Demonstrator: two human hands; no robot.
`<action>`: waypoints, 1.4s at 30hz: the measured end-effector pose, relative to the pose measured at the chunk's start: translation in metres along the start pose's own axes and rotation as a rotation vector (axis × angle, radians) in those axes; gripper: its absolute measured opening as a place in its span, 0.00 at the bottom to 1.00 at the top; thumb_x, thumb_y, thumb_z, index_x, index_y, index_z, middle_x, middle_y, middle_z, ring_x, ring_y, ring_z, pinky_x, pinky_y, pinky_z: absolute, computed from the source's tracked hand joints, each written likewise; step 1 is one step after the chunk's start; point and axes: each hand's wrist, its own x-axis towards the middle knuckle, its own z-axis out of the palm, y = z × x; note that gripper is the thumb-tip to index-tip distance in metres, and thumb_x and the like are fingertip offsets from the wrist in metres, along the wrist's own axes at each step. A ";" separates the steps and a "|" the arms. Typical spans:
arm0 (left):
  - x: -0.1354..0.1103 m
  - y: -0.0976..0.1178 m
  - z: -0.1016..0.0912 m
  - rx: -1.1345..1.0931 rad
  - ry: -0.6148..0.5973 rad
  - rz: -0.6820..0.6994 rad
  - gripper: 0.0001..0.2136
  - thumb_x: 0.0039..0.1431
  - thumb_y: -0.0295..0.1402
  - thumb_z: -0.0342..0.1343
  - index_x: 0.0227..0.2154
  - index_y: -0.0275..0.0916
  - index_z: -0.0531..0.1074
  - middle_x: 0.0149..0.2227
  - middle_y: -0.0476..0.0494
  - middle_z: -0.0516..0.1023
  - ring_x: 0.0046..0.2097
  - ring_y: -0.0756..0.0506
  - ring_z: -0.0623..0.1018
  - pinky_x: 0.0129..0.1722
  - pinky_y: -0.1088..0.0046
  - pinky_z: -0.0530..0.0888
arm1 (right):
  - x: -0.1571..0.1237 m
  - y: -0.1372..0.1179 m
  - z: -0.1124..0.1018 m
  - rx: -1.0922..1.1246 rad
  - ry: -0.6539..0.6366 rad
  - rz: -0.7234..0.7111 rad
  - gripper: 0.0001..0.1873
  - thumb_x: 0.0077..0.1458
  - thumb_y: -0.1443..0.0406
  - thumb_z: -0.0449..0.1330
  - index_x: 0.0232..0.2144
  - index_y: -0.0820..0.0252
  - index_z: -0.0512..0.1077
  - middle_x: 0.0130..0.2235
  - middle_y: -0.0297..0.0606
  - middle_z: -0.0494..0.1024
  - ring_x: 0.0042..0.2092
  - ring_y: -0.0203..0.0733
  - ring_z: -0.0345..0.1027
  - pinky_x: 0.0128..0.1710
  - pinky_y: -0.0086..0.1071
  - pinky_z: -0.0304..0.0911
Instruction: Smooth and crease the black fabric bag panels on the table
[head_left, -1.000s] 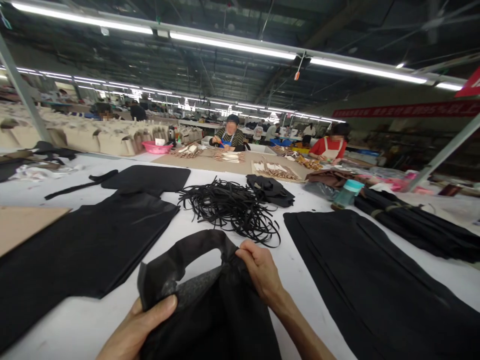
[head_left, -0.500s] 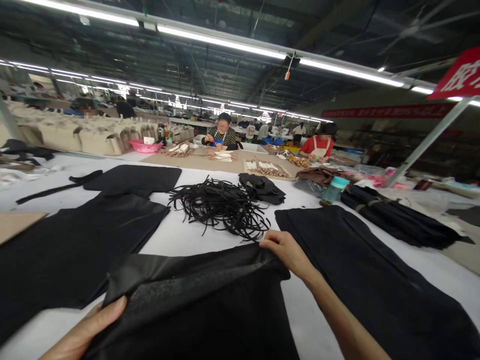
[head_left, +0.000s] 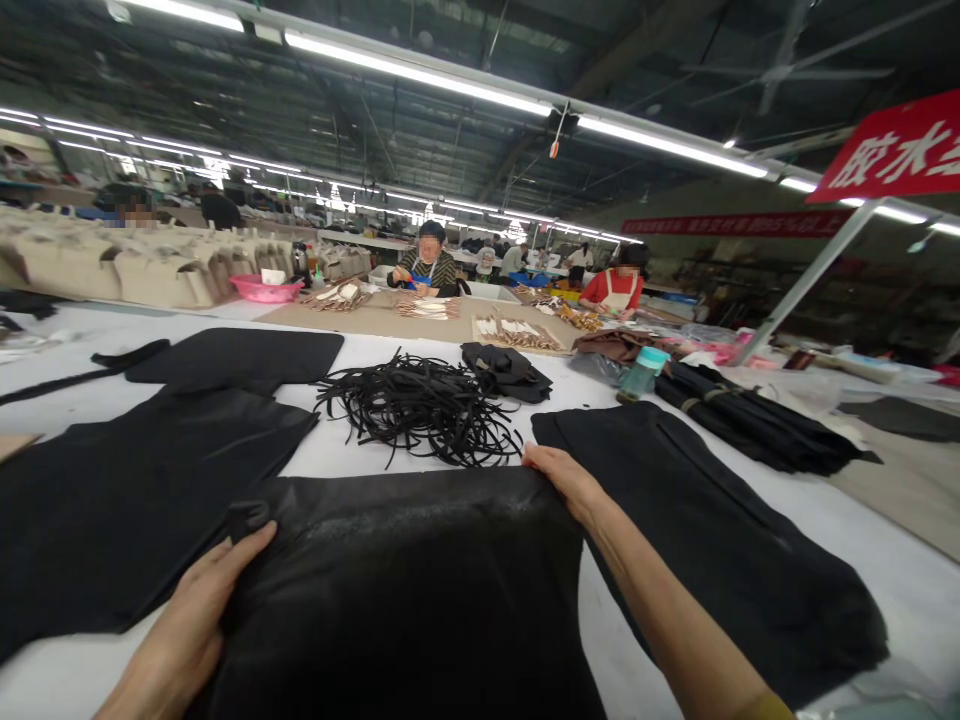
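A black leather-like panel (head_left: 420,580) spreads in front of me, a pale worn-looking streak running along its far part. My left hand (head_left: 199,610) grips its left edge, thumb on top and the other fingers mostly hidden beneath; a small fold sticks up at that corner. At the far right corner, my right hand (head_left: 566,480) pinches the panel's edge. Just beyond lies a tangled heap of thin black strips (head_left: 420,405). Stacked black panels (head_left: 142,490) lie to the left, and more long black panels (head_left: 705,530) lie to the right.
Behind the strips sit folded black pieces (head_left: 506,370). A teal-lidded jar (head_left: 643,375) stands near a tied black bundle (head_left: 757,415). Farther off are a pink basin (head_left: 266,290), rows of beige bags (head_left: 150,262) and two seated co-workers. A metal post (head_left: 806,285) rises at right.
The panel's far edge, folded and lifted before, now lies flatter and straighter. My left hand has moved up along the left edge. The view has shifted slightly to the right.
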 end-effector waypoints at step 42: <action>0.095 -0.042 -0.014 1.310 -0.071 0.477 0.19 0.53 0.36 0.43 0.48 0.37 0.62 0.40 0.37 0.75 0.42 0.39 0.75 0.41 0.67 0.70 | -0.051 0.087 -0.007 -0.137 0.090 0.120 0.25 0.45 0.47 0.55 0.32 0.63 0.72 0.27 0.39 0.75 0.28 0.41 0.68 0.25 0.30 0.61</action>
